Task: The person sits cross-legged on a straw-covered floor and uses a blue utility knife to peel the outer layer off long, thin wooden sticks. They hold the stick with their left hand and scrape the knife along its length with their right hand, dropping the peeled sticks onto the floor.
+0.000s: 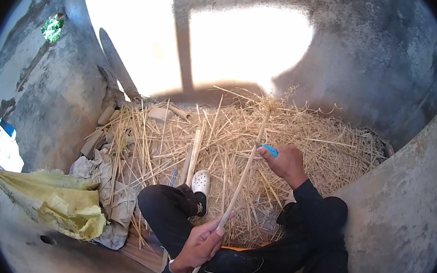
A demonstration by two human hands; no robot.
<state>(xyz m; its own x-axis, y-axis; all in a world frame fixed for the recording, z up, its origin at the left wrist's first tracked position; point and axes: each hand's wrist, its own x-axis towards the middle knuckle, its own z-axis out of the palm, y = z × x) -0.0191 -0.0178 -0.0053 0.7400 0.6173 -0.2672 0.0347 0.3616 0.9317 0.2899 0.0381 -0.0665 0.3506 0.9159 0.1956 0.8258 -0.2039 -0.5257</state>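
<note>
A long pale bamboo strip (239,191) runs slantwise from below my lap up toward the straw-coloured shavings. My left hand (202,244) is closed around its lower part, above my lap. Farther along, my right hand (287,161) grips a small knife with a blue handle (270,150). The knife's short dark blade meets the strip, though its edge is too small to make out. Beyond my right hand, the far end of the strip reaches a tangle of curled shavings (271,107).
Shavings and thin strips (328,147) cover the floor ahead, up to a sunlit wall (237,49). Split bamboo pieces (194,155) lie beside my white clog (201,182). A torn yellow sack (59,203) is at the left; a low concrete wall (401,207) rises on the right.
</note>
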